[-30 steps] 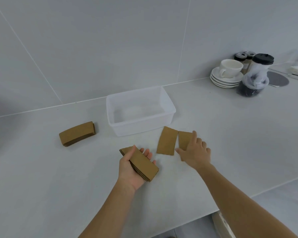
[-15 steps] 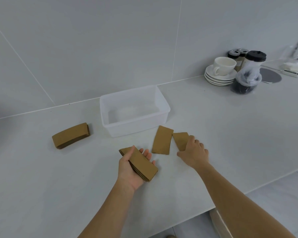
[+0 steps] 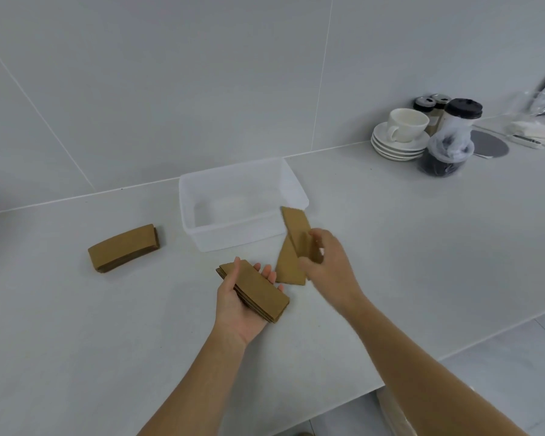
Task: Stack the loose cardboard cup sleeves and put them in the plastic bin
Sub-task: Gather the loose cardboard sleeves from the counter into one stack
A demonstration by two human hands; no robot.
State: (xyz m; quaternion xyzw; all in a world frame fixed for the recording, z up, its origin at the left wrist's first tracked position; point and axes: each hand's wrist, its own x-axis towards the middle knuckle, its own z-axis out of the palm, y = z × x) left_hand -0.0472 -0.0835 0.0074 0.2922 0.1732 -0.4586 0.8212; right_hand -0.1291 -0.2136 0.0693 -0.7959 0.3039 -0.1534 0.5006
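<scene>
My left hand (image 3: 238, 305) lies palm up over the counter and holds a small stack of brown cardboard sleeves (image 3: 258, 292), thumb on top. My right hand (image 3: 331, 267) grips a single sleeve (image 3: 296, 226), lifted and tilted in front of the bin's near right corner. One loose sleeve (image 3: 287, 267) lies flat on the counter between my hands. Another stack of sleeves (image 3: 123, 247) rests to the left. The clear plastic bin (image 3: 188, 196) stands against the wall with nothing in it.
At the back right stand a white cup on stacked saucers (image 3: 400, 136), a dark-lidded jar (image 3: 450, 146) and small shakers (image 3: 431, 103). A round grey coaster (image 3: 490, 147) lies beyond them. The counter's front edge (image 3: 416, 369) runs past my right forearm.
My right hand has picked the right-hand loose sleeve off the counter and lifted it toward my left. The left hand has kept its stack in place.
</scene>
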